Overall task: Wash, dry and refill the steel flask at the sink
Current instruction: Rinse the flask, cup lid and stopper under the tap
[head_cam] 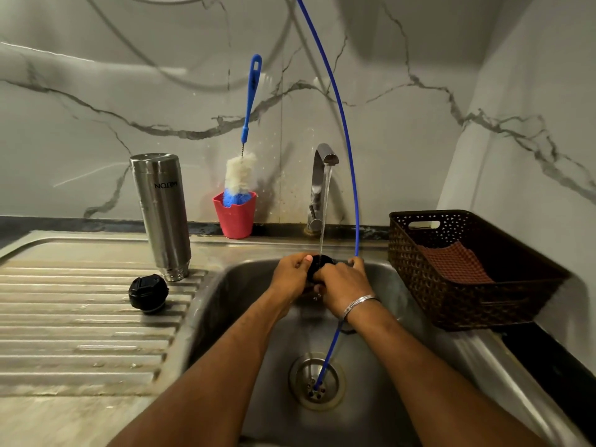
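Upright, red cup holds bottle brush; basket holds cloth.

Black part between hands: mostly covered by fingers, only dark top showing under water stream; shape unclear (cap or lid, cannot tell). Left hand and right hand: palms and fingertips hidden against it. Blue tube: upper end cut off by top edge, middle stretch hidden behind right hand, lower end lost in drain. Steel flask left of hands: mouth down, opening hidden. Forearms cut off at bottom edge.
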`<action>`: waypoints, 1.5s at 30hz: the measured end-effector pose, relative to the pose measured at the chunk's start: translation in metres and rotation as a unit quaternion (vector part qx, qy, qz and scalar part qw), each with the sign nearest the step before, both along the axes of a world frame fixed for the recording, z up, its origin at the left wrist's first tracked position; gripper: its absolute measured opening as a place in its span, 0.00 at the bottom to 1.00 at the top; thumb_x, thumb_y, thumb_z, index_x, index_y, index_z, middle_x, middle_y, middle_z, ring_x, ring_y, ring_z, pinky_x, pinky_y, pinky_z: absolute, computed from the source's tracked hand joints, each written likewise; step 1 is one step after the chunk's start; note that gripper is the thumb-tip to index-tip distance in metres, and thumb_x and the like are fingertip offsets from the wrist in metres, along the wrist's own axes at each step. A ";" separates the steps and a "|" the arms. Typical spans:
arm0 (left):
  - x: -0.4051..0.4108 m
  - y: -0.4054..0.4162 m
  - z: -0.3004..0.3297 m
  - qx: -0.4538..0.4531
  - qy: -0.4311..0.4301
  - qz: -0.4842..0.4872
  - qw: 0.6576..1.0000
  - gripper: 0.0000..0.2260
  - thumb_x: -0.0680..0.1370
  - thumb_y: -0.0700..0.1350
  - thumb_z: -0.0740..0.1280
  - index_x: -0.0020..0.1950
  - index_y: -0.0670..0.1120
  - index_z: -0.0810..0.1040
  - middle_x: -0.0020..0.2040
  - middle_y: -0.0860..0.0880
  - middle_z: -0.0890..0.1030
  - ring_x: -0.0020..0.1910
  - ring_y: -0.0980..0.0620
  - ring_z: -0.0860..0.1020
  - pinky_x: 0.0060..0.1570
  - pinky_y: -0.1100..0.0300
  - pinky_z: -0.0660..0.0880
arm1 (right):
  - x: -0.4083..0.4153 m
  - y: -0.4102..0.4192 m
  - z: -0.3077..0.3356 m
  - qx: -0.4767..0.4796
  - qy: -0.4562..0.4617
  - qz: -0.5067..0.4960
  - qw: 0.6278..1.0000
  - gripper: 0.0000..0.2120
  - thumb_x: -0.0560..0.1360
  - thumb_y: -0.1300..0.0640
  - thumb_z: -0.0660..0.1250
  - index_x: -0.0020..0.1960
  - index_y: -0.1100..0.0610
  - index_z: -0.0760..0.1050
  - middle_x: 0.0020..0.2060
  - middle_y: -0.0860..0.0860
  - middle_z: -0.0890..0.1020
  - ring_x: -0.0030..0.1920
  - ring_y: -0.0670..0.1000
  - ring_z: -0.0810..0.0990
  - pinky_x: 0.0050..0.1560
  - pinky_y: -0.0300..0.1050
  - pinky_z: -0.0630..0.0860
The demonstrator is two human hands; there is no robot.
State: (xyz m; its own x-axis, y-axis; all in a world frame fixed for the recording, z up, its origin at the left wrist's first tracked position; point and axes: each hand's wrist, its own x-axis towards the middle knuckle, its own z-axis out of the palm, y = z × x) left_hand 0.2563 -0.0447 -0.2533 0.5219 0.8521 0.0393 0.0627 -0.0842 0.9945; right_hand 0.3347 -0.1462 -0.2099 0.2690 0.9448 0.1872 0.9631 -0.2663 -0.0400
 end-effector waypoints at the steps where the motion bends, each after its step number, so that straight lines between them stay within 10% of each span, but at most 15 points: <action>1: 0.000 -0.002 0.002 -0.005 -0.006 0.004 1.000 0.13 0.87 0.46 0.58 0.62 0.48 0.82 0.56 0.44 0.84 0.54 0.45 0.84 0.52 0.48 0.84 | -0.001 0.000 0.002 0.009 -0.015 -0.007 1.000 0.08 0.81 0.56 0.63 0.56 0.48 0.80 0.44 0.48 0.82 0.55 0.52 0.80 0.76 0.58 0.53; 8: -0.004 -0.001 0.002 -0.015 0.016 -0.001 1.000 0.13 0.87 0.47 0.57 0.61 0.47 0.81 0.54 0.44 0.84 0.52 0.47 0.84 0.49 0.54 0.83 | -0.007 0.001 -0.002 -0.012 -0.012 0.028 0.999 0.15 0.81 0.60 0.62 0.65 0.49 0.76 0.54 0.49 0.83 0.60 0.52 0.79 0.77 0.62 0.49; 13: -0.005 -0.006 0.001 -0.068 0.003 -0.017 0.998 0.19 0.87 0.53 0.55 0.55 0.42 0.81 0.41 0.45 0.83 0.40 0.50 0.81 0.43 0.56 0.78 | -0.003 0.005 -0.014 0.063 0.216 0.010 0.974 0.09 0.80 0.61 0.63 0.51 0.56 0.83 0.43 0.54 0.85 0.49 0.56 0.82 0.58 0.54 0.76; 17: -0.006 -0.008 -0.002 -0.195 -0.085 -0.013 0.977 0.16 0.83 0.53 0.64 0.59 0.42 0.82 0.48 0.42 0.86 0.45 0.47 0.85 0.40 0.53 0.81 | -0.008 0.006 -0.012 0.177 0.580 -0.055 0.793 0.10 0.82 0.65 0.61 0.55 0.64 0.82 0.44 0.57 0.85 0.43 0.54 0.84 0.38 0.43 0.83; 24: -0.002 -0.007 0.013 -0.341 -0.164 0.007 0.926 0.16 0.79 0.53 0.67 0.60 0.43 0.79 0.52 0.39 0.84 0.49 0.42 0.83 0.43 0.50 0.82 | -0.013 0.021 -0.008 0.249 0.803 -0.216 0.496 0.08 0.81 0.59 0.63 0.55 0.60 0.78 0.50 0.63 0.82 0.40 0.59 0.80 0.32 0.45 0.72; 29: 0.022 -0.015 0.026 -0.407 -0.202 0.057 0.889 0.17 0.82 0.53 0.62 0.61 0.41 0.78 0.51 0.37 0.82 0.48 0.40 0.82 0.45 0.47 0.80 | -0.015 0.021 -0.002 0.290 0.808 -0.250 0.448 0.06 0.83 0.56 0.62 0.52 0.55 0.77 0.41 0.59 0.81 0.31 0.53 0.76 0.26 0.42 0.70; 34: 0.041 -0.030 0.014 -0.314 -0.148 0.063 0.936 0.26 0.85 0.63 0.52 0.55 0.43 0.78 0.48 0.41 0.83 0.47 0.46 0.82 0.50 0.53 0.80 | -0.022 0.018 -0.011 0.329 0.776 -0.287 0.455 0.07 0.79 0.56 0.66 0.53 0.58 0.81 0.47 0.59 0.84 0.43 0.56 0.83 0.43 0.49 0.81; 39: 0.040 -0.029 0.008 0.112 -0.008 0.141 0.984 0.14 0.86 0.55 0.55 0.50 0.49 0.75 0.44 0.50 0.79 0.45 0.53 0.78 0.51 0.52 0.77 | -0.020 0.011 -0.001 0.320 0.766 -0.243 0.502 0.08 0.81 0.58 0.65 0.44 0.58 0.79 0.35 0.54 0.81 0.35 0.52 0.80 0.36 0.45 0.78; 42: 0.029 -0.017 0.009 0.138 0.057 0.131 0.980 0.16 0.86 0.50 0.55 0.42 0.47 0.74 0.37 0.49 0.75 0.37 0.53 0.73 0.40 0.56 0.71 | -0.014 0.006 0.000 0.292 0.692 -0.186 0.633 0.12 0.82 0.59 0.64 0.42 0.58 0.80 0.35 0.53 0.81 0.36 0.49 0.79 0.33 0.39 0.77; 45: 0.019 -0.008 0.017 -0.041 0.062 0.070 0.995 0.18 0.85 0.51 0.52 0.40 0.46 0.73 0.35 0.46 0.75 0.34 0.51 0.72 0.35 0.57 0.69 | -0.007 -0.001 0.000 0.242 0.530 -0.081 0.809 0.11 0.82 0.60 0.64 0.45 0.58 0.83 0.38 0.51 0.84 0.41 0.50 0.82 0.41 0.40 0.81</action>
